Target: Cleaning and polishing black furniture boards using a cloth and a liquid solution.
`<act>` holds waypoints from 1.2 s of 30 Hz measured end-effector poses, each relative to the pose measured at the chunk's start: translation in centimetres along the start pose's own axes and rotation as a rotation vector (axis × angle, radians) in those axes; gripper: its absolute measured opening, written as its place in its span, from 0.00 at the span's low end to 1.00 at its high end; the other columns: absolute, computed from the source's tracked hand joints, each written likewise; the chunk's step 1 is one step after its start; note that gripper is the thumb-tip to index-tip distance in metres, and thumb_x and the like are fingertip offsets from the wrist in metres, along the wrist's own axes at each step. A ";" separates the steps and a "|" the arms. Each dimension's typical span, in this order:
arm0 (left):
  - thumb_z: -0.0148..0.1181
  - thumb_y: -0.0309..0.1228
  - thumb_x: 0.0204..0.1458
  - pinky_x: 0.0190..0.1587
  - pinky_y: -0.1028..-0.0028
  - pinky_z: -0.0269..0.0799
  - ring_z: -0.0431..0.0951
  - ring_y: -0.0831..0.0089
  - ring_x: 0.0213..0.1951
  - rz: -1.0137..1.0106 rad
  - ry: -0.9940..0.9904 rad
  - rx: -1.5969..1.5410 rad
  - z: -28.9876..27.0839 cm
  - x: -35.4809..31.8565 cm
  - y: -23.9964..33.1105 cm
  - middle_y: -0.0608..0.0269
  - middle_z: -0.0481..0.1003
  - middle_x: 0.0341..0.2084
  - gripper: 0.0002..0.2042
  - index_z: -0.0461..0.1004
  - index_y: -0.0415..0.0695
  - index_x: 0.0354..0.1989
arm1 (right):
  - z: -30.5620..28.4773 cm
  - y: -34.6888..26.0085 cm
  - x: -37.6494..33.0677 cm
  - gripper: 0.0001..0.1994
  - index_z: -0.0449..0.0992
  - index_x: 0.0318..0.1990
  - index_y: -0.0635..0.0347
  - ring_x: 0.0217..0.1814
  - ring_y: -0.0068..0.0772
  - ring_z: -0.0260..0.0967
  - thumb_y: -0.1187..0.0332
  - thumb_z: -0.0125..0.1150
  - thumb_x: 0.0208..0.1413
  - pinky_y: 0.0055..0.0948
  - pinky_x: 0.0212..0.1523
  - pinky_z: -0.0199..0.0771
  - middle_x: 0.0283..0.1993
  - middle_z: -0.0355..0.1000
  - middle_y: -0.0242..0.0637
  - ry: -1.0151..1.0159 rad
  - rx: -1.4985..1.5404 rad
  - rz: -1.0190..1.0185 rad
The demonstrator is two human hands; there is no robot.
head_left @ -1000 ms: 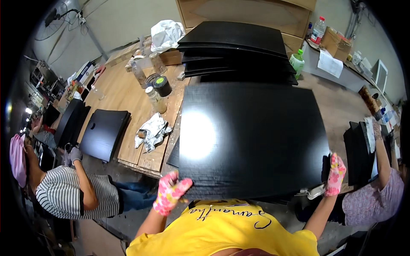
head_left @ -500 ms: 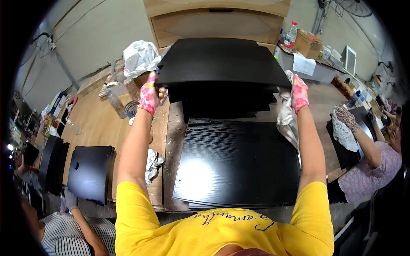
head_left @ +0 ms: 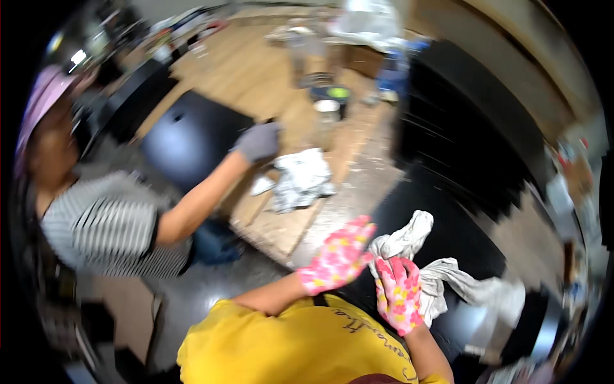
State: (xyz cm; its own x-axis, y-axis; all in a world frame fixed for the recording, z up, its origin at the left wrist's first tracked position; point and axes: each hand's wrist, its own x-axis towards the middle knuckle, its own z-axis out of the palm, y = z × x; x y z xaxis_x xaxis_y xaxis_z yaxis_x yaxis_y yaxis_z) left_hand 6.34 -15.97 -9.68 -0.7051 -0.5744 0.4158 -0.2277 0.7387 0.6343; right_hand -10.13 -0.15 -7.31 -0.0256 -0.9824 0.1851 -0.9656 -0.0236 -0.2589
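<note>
My right hand, in a pink flowered glove, is closed on a white cloth over the near black panel. One end of this rag sticks up past my fingers, and another trails off to the right. My left hand, gloved alike, is beside it with fingers stretched out together and nothing visible in them. Its fingertips come close to the cloth; whether they touch it I cannot tell. Beyond the near panel stands a stack of black panels. Motion blurs much of the picture.
To the left, a co-worker in a striped shirt reaches a grey-gloved hand over the wooden bench, beside a curved black panel. A crumpled white rag, a jar and a white plastic bag lie on that bench.
The view has turned left. My hands have let go of the black panel on the far stack and come back near my body. The cloth is now bunched in my right hand.
</note>
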 end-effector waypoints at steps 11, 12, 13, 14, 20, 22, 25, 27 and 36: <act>0.48 0.41 0.61 0.68 0.57 0.54 0.55 0.48 0.69 -0.099 -0.170 -0.189 0.9 -2.1 -1.1 0.41 0.47 0.71 0.33 0.51 0.35 0.70 | -4.3 30.5 -3.2 0.25 0.60 0.67 0.60 0.66 0.48 0.61 0.65 0.46 0.63 0.40 0.65 0.61 0.65 0.63 0.49 0.279 -0.303 0.864; 0.49 0.42 0.61 0.67 0.58 0.55 0.56 0.48 0.69 -0.084 -0.144 -0.180 1.1 -2.1 -1.2 0.41 0.48 0.71 0.33 0.51 0.34 0.70 | -4.7 32.0 -4.6 0.26 0.59 0.69 0.60 0.68 0.48 0.61 0.64 0.45 0.64 0.39 0.66 0.61 0.67 0.62 0.50 0.287 -0.460 0.941; 0.49 0.42 0.61 0.67 0.58 0.55 0.56 0.48 0.68 -0.102 -0.158 -0.173 1.3 -2.1 -1.1 0.41 0.48 0.71 0.33 0.51 0.34 0.70 | -4.9 32.5 -5.5 0.26 0.58 0.70 0.60 0.70 0.48 0.60 0.63 0.44 0.65 0.38 0.67 0.60 0.69 0.61 0.51 0.233 -0.498 1.091; 0.50 0.42 0.61 0.66 0.59 0.56 0.57 0.49 0.68 -0.094 -0.171 -0.182 1.4 -2.1 -1.2 0.41 0.47 0.71 0.34 0.50 0.34 0.70 | -4.6 31.7 -5.6 0.26 0.58 0.70 0.61 0.71 0.48 0.58 0.64 0.45 0.65 0.37 0.69 0.58 0.70 0.60 0.51 0.271 -0.459 0.974; 0.57 0.38 0.57 0.61 0.57 0.64 0.62 0.46 0.64 -0.102 -0.063 -0.265 1.6 -2.1 -1.2 0.41 0.49 0.70 0.35 0.52 0.35 0.69 | 2.7 14.1 8.9 0.24 0.62 0.68 0.62 0.73 0.46 0.55 0.72 0.46 0.64 0.37 0.72 0.50 0.69 0.61 0.48 0.124 -0.218 0.166; 0.57 0.38 0.57 0.62 0.57 0.62 0.61 0.47 0.65 -0.127 -0.070 -0.325 1.4 -2.0 -1.1 0.42 0.49 0.71 0.35 0.52 0.35 0.70 | 3.8 10.9 12.9 0.24 0.63 0.67 0.61 0.73 0.47 0.55 0.73 0.46 0.63 0.39 0.73 0.49 0.68 0.62 0.49 0.148 -0.181 0.034; 0.57 0.38 0.57 0.62 0.57 0.62 0.61 0.47 0.65 -0.161 -0.086 -0.335 1.0 -1.9 -0.9 0.44 0.48 0.71 0.35 0.52 0.36 0.70 | 1.6 14.4 12.8 0.23 0.63 0.67 0.63 0.72 0.48 0.55 0.74 0.44 0.63 0.39 0.73 0.48 0.68 0.63 0.49 0.066 -0.175 0.091; 0.57 0.38 0.57 0.62 0.60 0.60 0.61 0.51 0.65 -0.165 -0.048 -0.336 0.7 -1.9 -0.7 0.47 0.48 0.72 0.36 0.50 0.38 0.71 | -1.7 21.0 9.3 0.24 0.62 0.68 0.64 0.73 0.47 0.55 0.70 0.42 0.65 0.36 0.73 0.49 0.69 0.62 0.47 0.143 -0.115 0.172; 0.57 0.36 0.58 0.63 0.60 0.60 0.63 0.52 0.64 -0.166 0.016 -0.265 1.0 -1.9 -0.4 0.47 0.56 0.68 0.32 0.55 0.40 0.70 | -2.2 26.3 3.8 0.24 0.61 0.69 0.59 0.72 0.53 0.55 0.62 0.44 0.67 0.39 0.71 0.52 0.70 0.59 0.52 0.162 -0.270 0.397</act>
State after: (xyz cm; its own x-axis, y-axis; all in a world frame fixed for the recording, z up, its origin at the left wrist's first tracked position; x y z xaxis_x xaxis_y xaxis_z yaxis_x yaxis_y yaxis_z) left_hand 7.13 -14.83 -11.41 -0.6621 -0.6862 0.3011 -0.1544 0.5181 0.8413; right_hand -36.17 -4.14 -11.36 -0.4231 -0.8642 0.2722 -0.9053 0.4153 -0.0886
